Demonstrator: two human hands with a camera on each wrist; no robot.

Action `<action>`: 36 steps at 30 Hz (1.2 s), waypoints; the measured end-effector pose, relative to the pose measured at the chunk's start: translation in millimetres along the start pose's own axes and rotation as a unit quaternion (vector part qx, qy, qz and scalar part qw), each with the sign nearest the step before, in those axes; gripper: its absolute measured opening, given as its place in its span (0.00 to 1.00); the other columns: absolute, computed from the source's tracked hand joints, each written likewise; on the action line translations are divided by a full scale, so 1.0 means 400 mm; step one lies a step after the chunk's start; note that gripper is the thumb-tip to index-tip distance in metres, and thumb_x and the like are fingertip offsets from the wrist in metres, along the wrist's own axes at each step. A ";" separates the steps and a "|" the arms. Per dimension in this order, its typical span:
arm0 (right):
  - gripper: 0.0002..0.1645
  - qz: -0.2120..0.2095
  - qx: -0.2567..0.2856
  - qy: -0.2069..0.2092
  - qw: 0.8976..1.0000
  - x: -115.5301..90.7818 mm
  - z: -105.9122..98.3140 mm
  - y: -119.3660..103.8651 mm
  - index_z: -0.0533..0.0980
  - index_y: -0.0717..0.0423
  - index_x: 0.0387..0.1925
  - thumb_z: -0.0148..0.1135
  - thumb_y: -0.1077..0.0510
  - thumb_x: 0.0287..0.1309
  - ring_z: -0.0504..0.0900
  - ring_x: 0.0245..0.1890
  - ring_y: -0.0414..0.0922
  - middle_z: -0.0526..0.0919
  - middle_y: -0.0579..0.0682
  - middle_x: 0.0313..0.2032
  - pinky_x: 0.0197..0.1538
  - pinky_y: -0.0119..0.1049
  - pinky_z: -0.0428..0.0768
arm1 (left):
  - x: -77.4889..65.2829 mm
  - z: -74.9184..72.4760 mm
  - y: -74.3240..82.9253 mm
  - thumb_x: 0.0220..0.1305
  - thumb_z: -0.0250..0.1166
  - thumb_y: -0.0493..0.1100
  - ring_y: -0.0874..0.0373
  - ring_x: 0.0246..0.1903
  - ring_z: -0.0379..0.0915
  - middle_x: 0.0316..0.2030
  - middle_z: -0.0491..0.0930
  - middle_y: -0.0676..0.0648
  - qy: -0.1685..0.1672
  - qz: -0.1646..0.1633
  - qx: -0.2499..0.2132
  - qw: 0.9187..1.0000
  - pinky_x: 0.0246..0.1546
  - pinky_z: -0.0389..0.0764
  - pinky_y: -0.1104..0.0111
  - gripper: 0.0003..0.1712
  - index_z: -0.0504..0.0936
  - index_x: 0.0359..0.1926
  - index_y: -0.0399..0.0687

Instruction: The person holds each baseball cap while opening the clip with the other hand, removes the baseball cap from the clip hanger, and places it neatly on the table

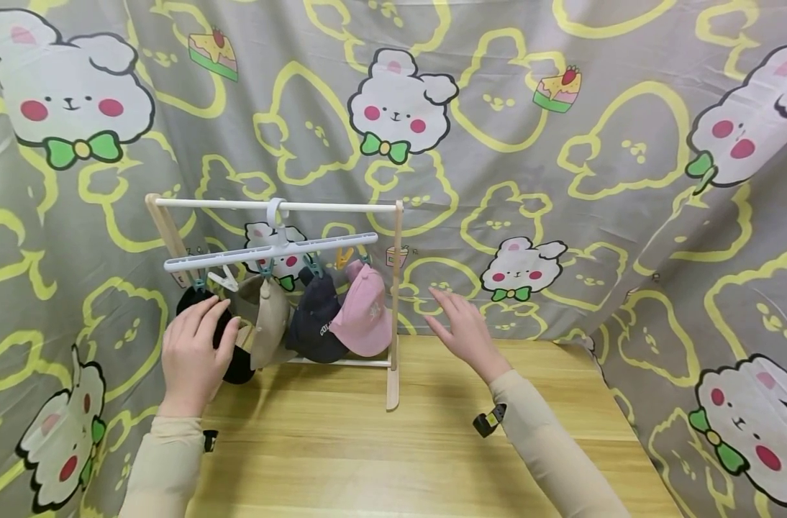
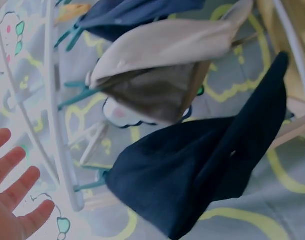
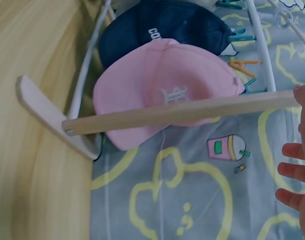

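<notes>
A light grey clip hanger (image 1: 329,242) hooks over the white top bar of a wooden rack (image 1: 396,302). From its teal clips hang a black cap (image 2: 177,175), a beige cap (image 1: 268,324), a navy cap (image 1: 312,324) and a pink cap (image 1: 367,316). My left hand (image 1: 196,352) hovers at the rack's left end, overlapping the black cap in the head view; the left wrist view has its spread fingers apart from hanger and cap. To the right of the rack, my right hand (image 1: 465,327) is held in the air with fingers extended, holding nothing.
The rack stands on a wood-grain table (image 1: 432,446). Behind and on both sides hangs a grey curtain (image 1: 497,180) with rabbit prints. A white clip (image 1: 223,278) and an orange clip (image 1: 344,257) on the hanger carry no cap. A low white bar joins the rack's uprights.
</notes>
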State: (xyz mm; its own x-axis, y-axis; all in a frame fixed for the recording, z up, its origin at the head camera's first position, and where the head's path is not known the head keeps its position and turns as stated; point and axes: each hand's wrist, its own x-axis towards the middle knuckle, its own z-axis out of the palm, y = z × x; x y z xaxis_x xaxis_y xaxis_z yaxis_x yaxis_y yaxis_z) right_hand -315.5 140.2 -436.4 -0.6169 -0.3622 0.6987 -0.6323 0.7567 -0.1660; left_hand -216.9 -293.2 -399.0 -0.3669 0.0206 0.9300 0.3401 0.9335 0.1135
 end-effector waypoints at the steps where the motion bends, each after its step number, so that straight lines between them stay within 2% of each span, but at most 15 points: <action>1: 0.35 -0.004 0.002 0.006 1.000 0.010 -0.001 -0.006 0.68 0.49 0.67 0.64 0.47 0.60 0.78 0.57 0.54 0.79 0.56 0.57 0.55 0.55 0.78 | 0.008 -0.003 -0.003 0.71 0.53 0.58 0.36 0.51 0.74 0.50 0.82 0.36 0.003 -0.003 0.000 1.000 0.52 0.71 0.42 0.28 0.83 0.51 0.39; 6: 0.37 -0.023 0.013 0.030 0.999 0.061 -0.006 -0.030 0.65 0.50 0.69 0.63 0.47 0.61 0.76 0.59 0.54 0.77 0.58 0.58 0.53 0.54 0.79 | 0.048 -0.012 -0.019 0.71 0.53 0.59 0.36 0.52 0.74 0.51 0.81 0.37 0.017 -0.012 0.002 1.000 0.52 0.70 0.41 0.29 0.83 0.51 0.39; 12: 0.40 -0.036 0.030 0.046 0.998 0.118 -0.011 -0.050 0.63 0.53 0.71 0.64 0.49 0.61 0.73 0.62 0.55 0.73 0.59 0.61 0.60 0.55 0.75 | 0.087 -0.017 -0.039 0.70 0.53 0.60 0.35 0.53 0.72 0.53 0.80 0.37 0.027 -0.022 0.003 0.999 0.49 0.69 0.40 0.30 0.82 0.53 0.40; 18: 0.42 -0.035 0.040 0.047 0.997 0.168 -0.012 -0.065 0.57 0.52 0.74 0.61 0.48 0.63 0.70 0.65 0.56 0.67 0.59 0.66 0.66 0.55 0.70 | 0.132 -0.030 -0.053 0.68 0.56 0.57 0.35 0.55 0.71 0.55 0.79 0.37 0.034 -0.050 -0.003 0.998 0.47 0.68 0.38 0.27 0.82 0.54 0.41; 28: 0.44 -0.046 0.051 0.087 0.994 0.245 -0.013 -0.079 0.54 0.56 0.74 0.61 0.49 0.63 0.62 0.71 0.55 0.61 0.60 0.70 0.72 0.51 0.64 | 0.198 -0.046 -0.070 0.67 0.57 0.54 0.33 0.55 0.70 0.55 0.79 0.36 0.059 -0.066 -0.013 0.996 0.54 0.68 0.42 0.26 0.81 0.55 0.41; 36: 0.46 -0.042 0.074 0.099 0.991 0.305 -0.022 -0.087 0.51 0.57 0.75 0.61 0.49 0.64 0.58 0.73 0.53 0.58 0.61 0.71 0.74 0.48 0.61 | 0.247 -0.052 -0.098 0.67 0.55 0.58 0.32 0.55 0.69 0.56 0.78 0.35 0.055 -0.077 -0.009 0.995 0.56 0.68 0.40 0.29 0.80 0.56 0.41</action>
State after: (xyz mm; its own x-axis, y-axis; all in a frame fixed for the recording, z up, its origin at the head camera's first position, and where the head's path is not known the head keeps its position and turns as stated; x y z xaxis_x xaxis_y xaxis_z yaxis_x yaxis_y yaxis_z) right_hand -364.6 74.6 -339.1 -0.4643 -0.2954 0.8349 -0.7482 0.6353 -0.1913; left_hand -248.5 -335.1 -304.4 -0.3188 -0.1619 0.9339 0.3040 0.9158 0.2626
